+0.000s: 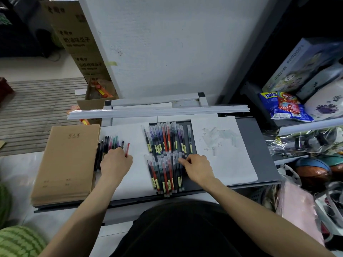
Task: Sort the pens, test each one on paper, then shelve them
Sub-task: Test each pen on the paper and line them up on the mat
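Both forearms reach in from 6 o'clock over the grey counter [259, 145].

Left hand [116, 162], 10 o'clock: fingers curled down, apparently pinching a red pen [127, 149] that pokes out at the hand's right edge. The hand sits over the near ends of a small fan of pens [111, 142] lying on a white sheet [135, 175].

Right hand [198, 167], 1 o'clock: thumb and forefinger closed on the cap end of a clear-capped pen [180, 160] in the near row [167, 179].

Near row and far row [167, 140], 12 o'clock: mixed colours, barrels side by side and touching. A scribbled test sheet [232, 160] lies to the right at 2 o'clock. A stack of brown notebooks [68, 162] at 9 o'clock lies just beside the fan.

Handling, by judgement: the pens are light, stiff, smooth plastic, likely to roll and drag neighbours. Take them mid-barrel, since a cap may pull off. Sorting looks under way and testing barely begun.

Far: a white rail [157, 111] at 12 o'clock and a cluttered shelf [306, 125] at 3 o'clock.
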`<state>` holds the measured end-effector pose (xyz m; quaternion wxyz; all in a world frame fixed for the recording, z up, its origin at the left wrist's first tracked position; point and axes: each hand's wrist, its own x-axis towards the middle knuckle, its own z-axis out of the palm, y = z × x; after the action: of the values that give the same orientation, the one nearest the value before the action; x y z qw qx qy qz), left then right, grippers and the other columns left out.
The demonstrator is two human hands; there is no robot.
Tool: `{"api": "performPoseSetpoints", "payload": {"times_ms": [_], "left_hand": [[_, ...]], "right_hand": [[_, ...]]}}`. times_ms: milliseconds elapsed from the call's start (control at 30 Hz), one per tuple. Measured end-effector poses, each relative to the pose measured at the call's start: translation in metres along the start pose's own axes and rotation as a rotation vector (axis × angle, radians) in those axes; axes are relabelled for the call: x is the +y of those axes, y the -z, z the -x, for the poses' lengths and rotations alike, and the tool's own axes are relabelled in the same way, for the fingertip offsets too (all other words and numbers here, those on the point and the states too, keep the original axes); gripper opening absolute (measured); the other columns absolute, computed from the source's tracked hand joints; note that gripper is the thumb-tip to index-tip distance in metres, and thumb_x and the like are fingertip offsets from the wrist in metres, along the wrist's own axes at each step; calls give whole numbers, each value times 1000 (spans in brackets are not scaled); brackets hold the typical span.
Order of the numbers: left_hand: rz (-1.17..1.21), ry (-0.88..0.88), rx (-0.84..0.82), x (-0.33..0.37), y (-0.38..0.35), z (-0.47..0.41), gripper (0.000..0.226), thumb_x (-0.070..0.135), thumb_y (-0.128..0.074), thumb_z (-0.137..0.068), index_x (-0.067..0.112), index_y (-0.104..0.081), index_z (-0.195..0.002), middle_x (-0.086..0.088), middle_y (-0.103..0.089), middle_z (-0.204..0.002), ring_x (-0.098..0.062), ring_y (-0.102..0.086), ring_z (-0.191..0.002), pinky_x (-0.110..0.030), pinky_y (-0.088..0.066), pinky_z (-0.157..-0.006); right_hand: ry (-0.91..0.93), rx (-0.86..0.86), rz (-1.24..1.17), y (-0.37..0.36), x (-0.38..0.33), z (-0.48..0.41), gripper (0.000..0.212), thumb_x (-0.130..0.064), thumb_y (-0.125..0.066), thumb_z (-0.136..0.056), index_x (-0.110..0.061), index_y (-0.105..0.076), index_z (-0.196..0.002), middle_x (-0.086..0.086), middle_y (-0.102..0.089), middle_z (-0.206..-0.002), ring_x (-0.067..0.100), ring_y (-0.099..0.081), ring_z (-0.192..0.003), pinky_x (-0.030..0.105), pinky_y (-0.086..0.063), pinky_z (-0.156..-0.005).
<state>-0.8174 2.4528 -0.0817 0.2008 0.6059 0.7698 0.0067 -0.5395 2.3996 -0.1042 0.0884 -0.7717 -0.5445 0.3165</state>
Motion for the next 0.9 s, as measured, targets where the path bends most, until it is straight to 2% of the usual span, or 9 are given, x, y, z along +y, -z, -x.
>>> {"api": "performPoseSetpoints", "payload": {"times_ms": [133,233,333,433,567,700,733,800,900], "left_hand": [[76,4,25,-1,2,10,31,25,-54,-89,9,-42,-65,-9,-55,-66,-26,-49,-59,-30,-35,-53],[155,5,22,-1,4,18,34,23,-55,-90,11,-38,-64,-7,-50,-60,-23,-43,-53,-29,-32,-51],[245,21,0,1,3,28,29,24,-57,-92,9,-49,-69,-6,-57,-63,-23,-51,-57,-31,-37,-52],[303,1,-53,6,2,34,14,25,-60,-94,13,-63,-87,-3,-67,-71,-21,-63,-63,-30,-46,-55],[367,-97,-122,15,-1,44,11,28,-61,-97,19,-65,-102,2,-70,-77,-23,-70,-64,-40,-57,-64],[476,-151,-167,25,0,56,13,31,-56,-99,23,-65,-93,-4,-70,-69,-30,-70,-66,-52,-59,-72],[497,-159,-180,29,1,59,14,30,-56,-100,25,-65,-92,-5,-70,-70,-33,-69,-67,-53,-59,-73],[529,-187,-196,37,5,64,16,30,-56,-101,26,-66,-90,-5,-70,-71,-33,-67,-65,-50,-56,-71],[583,-254,-226,50,13,76,19,24,-55,-103,25,-68,-89,-8,-67,-70,-17,-50,-53,-38,-45,-57]], "right_hand": [[116,201,200,26,17,-6,18,-27,-51,-101,-20,-65,-110,0,-66,-108,23,-63,-95,36,-53,-78],[89,286,287,44,41,-16,27,-19,-53,-100,-15,-61,-125,6,-58,-123,27,-58,-110,39,-53,-84],[14,273,278,52,57,-22,31,-19,-52,-101,-14,-56,-131,10,-55,-126,32,-57,-112,43,-53,-84],[-1,244,201,51,66,-23,31,-14,-51,-102,-13,-54,-132,12,-59,-121,33,-61,-105,41,-52,-77],[-43,260,4,45,66,-22,35,-10,-54,-100,-12,-56,-135,11,-67,-116,31,-66,-100,39,-53,-87],[-55,214,-298,44,46,-10,33,-14,-55,-100,-20,-67,-130,-3,-72,-97,13,-68,-86,23,-53,-82],[-47,182,-391,44,39,-6,32,-14,-56,-99,-23,-69,-127,-4,-73,-92,13,-69,-84,24,-54,-82],[-55,100,-664,42,22,3,30,-9,-59,-97,-23,-74,-118,0,-76,-86,16,-71,-80,33,-59,-87],[-117,-30,-1090,46,-3,16,25,-1,-61,-98,-14,-78,-110,15,-73,-94,20,-64,-80,32,-56,-79]]}}
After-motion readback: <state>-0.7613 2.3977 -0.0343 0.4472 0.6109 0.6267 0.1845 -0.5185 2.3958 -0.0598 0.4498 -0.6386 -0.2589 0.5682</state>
